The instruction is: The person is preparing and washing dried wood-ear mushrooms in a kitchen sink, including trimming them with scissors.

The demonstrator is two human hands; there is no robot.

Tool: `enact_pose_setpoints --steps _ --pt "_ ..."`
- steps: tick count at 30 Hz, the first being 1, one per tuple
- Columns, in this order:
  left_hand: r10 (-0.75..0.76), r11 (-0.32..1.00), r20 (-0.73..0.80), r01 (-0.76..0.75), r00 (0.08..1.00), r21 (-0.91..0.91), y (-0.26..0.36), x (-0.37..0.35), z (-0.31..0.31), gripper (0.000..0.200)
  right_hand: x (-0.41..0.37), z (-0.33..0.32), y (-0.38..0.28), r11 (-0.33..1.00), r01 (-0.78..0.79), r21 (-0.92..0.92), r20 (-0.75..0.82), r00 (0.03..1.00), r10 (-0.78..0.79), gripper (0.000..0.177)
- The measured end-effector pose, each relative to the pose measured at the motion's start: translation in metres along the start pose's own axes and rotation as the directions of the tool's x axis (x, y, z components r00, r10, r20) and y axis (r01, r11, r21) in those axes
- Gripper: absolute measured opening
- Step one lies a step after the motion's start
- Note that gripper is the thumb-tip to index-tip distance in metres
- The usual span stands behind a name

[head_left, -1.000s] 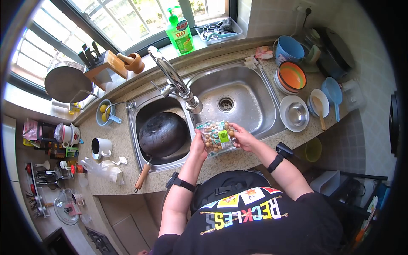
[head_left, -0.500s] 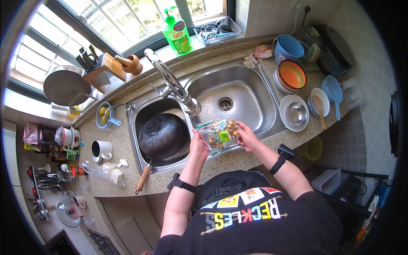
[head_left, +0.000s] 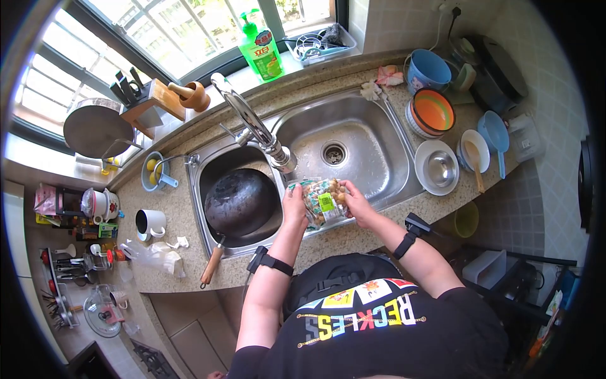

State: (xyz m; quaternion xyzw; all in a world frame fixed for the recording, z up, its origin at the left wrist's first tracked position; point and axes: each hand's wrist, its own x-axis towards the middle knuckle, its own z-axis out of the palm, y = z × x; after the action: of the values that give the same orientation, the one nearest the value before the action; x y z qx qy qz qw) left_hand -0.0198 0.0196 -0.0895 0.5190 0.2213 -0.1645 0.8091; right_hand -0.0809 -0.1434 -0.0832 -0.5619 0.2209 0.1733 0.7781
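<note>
A clear plastic packet of mushrooms (head_left: 320, 199), with small round tan caps and a bright green label, is held at the front edge of the sink. My left hand (head_left: 295, 207) is closed on its left end, thumb on top. My right hand (head_left: 357, 206) grips the right end, where the caps bunch up near the fingers. The undersides of both hands are hidden. Behind the packet lies the right sink basin (head_left: 372, 161) with its drain (head_left: 334, 153). A dark wok (head_left: 241, 202) rests upside down in the left basin, its wooden handle (head_left: 212, 265) over the rim.
The tall faucet (head_left: 249, 120) rises between the basins. Bowls (head_left: 433, 112), a white plate (head_left: 427, 177) and a blue strainer (head_left: 493, 134) stand on the right counter. To the left are a mug (head_left: 151, 223) and a plastic bag (head_left: 158, 256). A green soap bottle (head_left: 261, 54) stands on the sill.
My right hand has come in closer to my left, and the packet has shifted slightly left and bunched up between them. Both hands still hold it.
</note>
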Motion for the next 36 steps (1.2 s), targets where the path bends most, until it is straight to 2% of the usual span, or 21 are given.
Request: enact_pose_setpoints --steps 2,4,6,10,12,14,18,22,24,27,29,34,36 --pt "-0.006 0.995 -0.071 0.0 0.997 -0.096 -0.009 0.012 -0.008 0.016 0.0 0.002 0.003 0.999 0.033 0.008 -0.043 0.999 -0.032 0.028" --pt "0.034 0.998 -0.103 -0.039 0.994 -0.049 -0.012 0.014 -0.009 0.016 -0.003 0.002 0.003 0.998 0.065 0.01 -0.084 0.994 -0.064 0.029" --pt "0.051 0.986 -0.172 -0.077 0.984 -0.148 -0.015 0.012 -0.006 0.018 -0.006 0.003 0.003 0.989 0.137 0.047 -0.141 0.982 -0.129 0.032" --pt "-0.041 0.967 -0.198 -0.011 0.979 -0.253 -0.016 0.007 -0.001 0.019 -0.012 0.005 0.003 0.98 0.164 0.115 -0.219 0.966 -0.136 0.029" --pt "-0.037 0.972 -0.194 -0.01 0.98 -0.234 -0.019 0.009 -0.004 0.019 -0.015 0.003 0.005 0.979 0.16 0.124 -0.208 0.969 -0.132 0.028" --pt "0.04 0.979 -0.232 -0.084 0.972 -0.185 -0.026 0.015 -0.008 0.017 -0.016 0.003 0.006 0.976 0.148 0.159 -0.225 0.968 -0.11 0.028" --pt "0.024 0.979 -0.253 -0.074 0.967 -0.191 -0.024 0.012 -0.008 0.016 -0.012 -0.001 0.011 0.961 0.109 0.254 -0.205 0.977 -0.057 0.029" --pt "0.004 0.975 -0.261 -0.062 0.965 -0.212 -0.02 0.009 -0.005 0.016 -0.013 -0.007 0.009 0.959 0.083 0.27 -0.171 0.985 -0.037 0.029" --pt "0.0 0.969 -0.26 -0.064 0.966 -0.238 -0.016 0.003 -0.001 0.017 -0.013 -0.009 0.006 0.96 0.023 0.279 -0.16 0.987 0.022 0.028" --pt "0.005 0.979 -0.193 -0.044 0.981 -0.201 -0.014 -0.002 0.002 0.015 -0.013 -0.009 0.003 0.961 -0.005 0.277 -0.161 0.986 0.051 0.027" --pt "0.052 0.99 -0.185 -0.075 0.981 -0.117 -0.018 -0.003 0.001 0.018 -0.01 -0.012 0.005 0.957 -0.002 0.291 -0.165 0.985 0.052 0.027" --pt "0.047 0.989 -0.259 -0.082 0.965 -0.126 -0.02 0.007 -0.007 0.03 -0.003 -0.023 0.008 0.955 0.026 0.297 -0.154 0.988 0.021 0.027" --pt "0.122 0.984 -0.313 -0.156 0.942 -0.084 -0.02 0.014 -0.014 0.03 0.003 -0.025 0.01 0.924 0.035 0.38 -0.275 0.959 0.077 0.028"
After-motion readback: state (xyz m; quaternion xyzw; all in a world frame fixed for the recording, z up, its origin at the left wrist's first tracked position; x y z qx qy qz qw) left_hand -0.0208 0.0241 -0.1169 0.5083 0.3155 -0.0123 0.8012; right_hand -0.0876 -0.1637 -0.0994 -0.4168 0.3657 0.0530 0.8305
